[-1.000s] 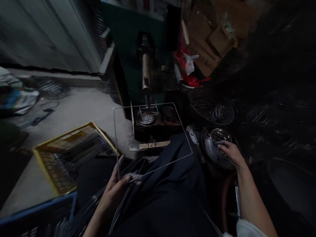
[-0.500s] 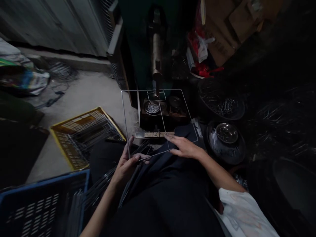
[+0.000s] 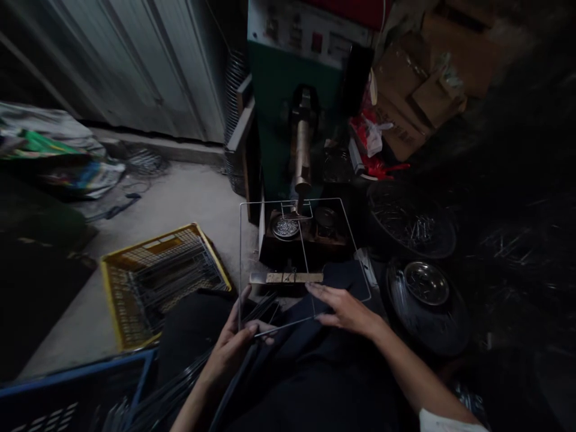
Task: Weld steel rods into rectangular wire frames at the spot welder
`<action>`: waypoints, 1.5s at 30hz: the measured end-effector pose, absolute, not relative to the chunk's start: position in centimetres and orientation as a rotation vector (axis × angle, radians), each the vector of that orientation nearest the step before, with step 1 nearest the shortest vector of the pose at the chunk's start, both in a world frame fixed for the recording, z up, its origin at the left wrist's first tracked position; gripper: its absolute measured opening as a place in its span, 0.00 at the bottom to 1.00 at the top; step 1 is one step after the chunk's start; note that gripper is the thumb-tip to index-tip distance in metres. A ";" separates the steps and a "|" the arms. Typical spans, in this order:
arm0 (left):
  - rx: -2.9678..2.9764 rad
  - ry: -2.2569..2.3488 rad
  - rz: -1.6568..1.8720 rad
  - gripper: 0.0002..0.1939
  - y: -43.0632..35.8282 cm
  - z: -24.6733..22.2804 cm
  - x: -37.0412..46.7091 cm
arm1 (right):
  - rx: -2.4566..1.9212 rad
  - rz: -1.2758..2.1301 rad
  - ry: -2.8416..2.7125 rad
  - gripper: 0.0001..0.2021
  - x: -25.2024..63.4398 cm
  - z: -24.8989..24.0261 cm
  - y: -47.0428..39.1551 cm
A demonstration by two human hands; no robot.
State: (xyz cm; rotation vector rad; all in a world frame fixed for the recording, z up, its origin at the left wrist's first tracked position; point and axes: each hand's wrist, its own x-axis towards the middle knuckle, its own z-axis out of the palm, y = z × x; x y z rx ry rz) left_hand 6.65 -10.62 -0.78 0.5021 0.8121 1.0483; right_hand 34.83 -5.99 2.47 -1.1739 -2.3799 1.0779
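A rectangular wire frame (image 3: 305, 258) with a central rod stretches from my hands to the machine's metal electrode arm (image 3: 303, 159). Its far side, with a small bent wire piece, lies under the electrode tip. My left hand (image 3: 237, 336) grips the near left corner, thumb on top and fingers beneath. My right hand (image 3: 339, 307) holds the near end of the central rod, fingers above and thumb below. Below the frame, a small round dish (image 3: 285, 228) of tiny metal parts rests on the machine base, in front of a wooden strip (image 3: 288, 278).
To the left stand a yellow crate (image 3: 110, 300) of wire pieces and a blue crate (image 3: 76, 373). On the right are a dark basin (image 3: 445, 240) and a metal bowl (image 3: 426, 283) on a larger container. Cardboard boxes (image 3: 405, 90) lie at the back right.
The view has tilted up, so everything sits lower and more of the green machine shows. Both hands keep their hold on the wire frame, whose far side stays at the electrode tip.
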 end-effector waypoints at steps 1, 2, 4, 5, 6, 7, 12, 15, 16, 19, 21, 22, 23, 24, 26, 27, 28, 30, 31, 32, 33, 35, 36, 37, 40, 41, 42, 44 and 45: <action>0.501 0.812 1.055 0.51 -10.5 -0.9 6.7 | -1.178 1.082 -2.381 0.41 34.8 2.5 -5.9; 0.501 0.812 1.060 0.52 -10.4 -0.9 6.7 | -1.181 1.084 -2.381 0.42 34.8 2.6 -5.7; 0.498 0.805 1.065 0.52 -10.2 -1.1 6.7 | -1.189 1.081 -2.378 0.42 34.9 2.8 -5.6; 0.497 0.803 1.064 0.52 -10.2 -1.2 6.7 | -1.194 1.079 -2.377 0.41 34.9 2.8 -5.5; 0.497 0.803 1.060 0.52 -10.1 -1.3 6.6 | -1.202 1.076 -2.376 0.41 35.0 2.9 -5.5; 0.497 0.802 1.053 0.52 -10.1 -1.4 6.6 | -1.211 1.075 -2.376 0.41 35.0 2.9 -5.4; 0.482 0.785 1.038 0.49 -9.9 -1.3 6.5 | -1.220 1.073 -2.380 0.40 34.9 2.9 -5.2; 0.479 0.779 1.057 0.48 -9.6 -1.1 6.5 | -1.221 1.069 -2.373 0.40 34.8 2.8 -4.9; 0.475 0.778 1.063 0.49 -9.4 -1.0 6.5 | -1.217 1.070 -2.371 0.40 34.8 2.7 -4.8; 0.473 0.793 1.061 0.49 -9.3 -0.7 6.5 | -1.195 1.081 -2.369 0.40 34.9 2.8 -4.7; 0.484 0.811 1.052 0.49 -9.5 -0.6 6.5 | -1.184 1.085 -2.367 0.40 35.0 2.9 -4.8; 0.491 0.817 1.048 0.49 -9.6 -0.6 6.5 | -1.180 1.084 -2.368 0.41 35.0 2.9 -4.9; 0.498 0.820 1.044 0.49 -9.7 -0.5 6.5 | -1.179 1.080 -2.369 0.40 35.0 2.9 -5.0; 0.506 0.820 1.042 0.48 -9.7 -0.5 6.4 | -1.181 1.071 -2.369 0.40 35.0 2.9 -5.0; 0.531 0.814 1.039 0.48 -9.1 -0.5 6.2 | -1.180 1.034 -2.370 0.40 35.0 2.7 -4.6; 0.548 0.810 1.037 0.49 -8.5 -0.6 6.1 | -1.177 1.002 -2.370 0.39 34.9 2.5 -4.1; 0.571 0.805 1.039 0.49 -7.5 -0.6 5.9 | -1.177 0.954 -2.368 0.38 34.8 2.4 -3.3; 0.639 0.789 1.054 0.50 -4.7 -0.6 5.6 | -1.200 0.803 -2.359 0.35 34.6 2.1 -1.1; 0.686 0.775 1.068 0.50 -2.9 -0.5 5.5 | -1.227 0.708 -2.348 0.33 34.4 2.1 0.4; 0.737 0.761 1.085 0.51 -0.9 -0.5 5.3 | -1.263 0.613 -2.332 0.31 34.3 2.1 2.0; 0.784 0.735 1.107 0.52 1.1 -0.5 5.1 | -1.304 0.527 -2.311 0.29 34.3 2.3 3.7; 0.850 0.671 1.125 0.53 5.0 -0.5 4.7 | -1.352 0.410 -2.275 0.25 34.2 2.7 7.1; 0.874 0.651 1.131 0.53 6.7 -0.5 4.5 | -1.346 0.383 -2.264 0.23 34.2 3.0 8.6; 0.890 0.634 1.132 0.53 8.2 -0.5 4.3 | -1.324 0.369 -2.256 0.20 34.2 3.3 10.1; 0.908 0.594 1.133 0.53 11.4 -0.5 3.8 | -1.247 0.353 -2.216 0.16 34.4 3.8 13.3; 0.909 0.584 1.135 0.52 12.0 -0.5 3.7 | -1.244 0.349 -2.196 0.16 34.4 3.8 14.0; 0.912 0.580 1.135 0.52 12.6 -0.5 3.6 | -1.246 0.348 -2.179 0.15 34.4 3.8 14.5; 0.922 0.584 1.135 0.52 13.3 -0.4 3.5 | -1.244 0.356 -2.159 0.16 34.3 3.7 15.2; 0.921 0.588 1.138 0.52 13.5 -0.4 3.4 | -1.240 0.365 -2.152 0.16 34.2 3.7 15.4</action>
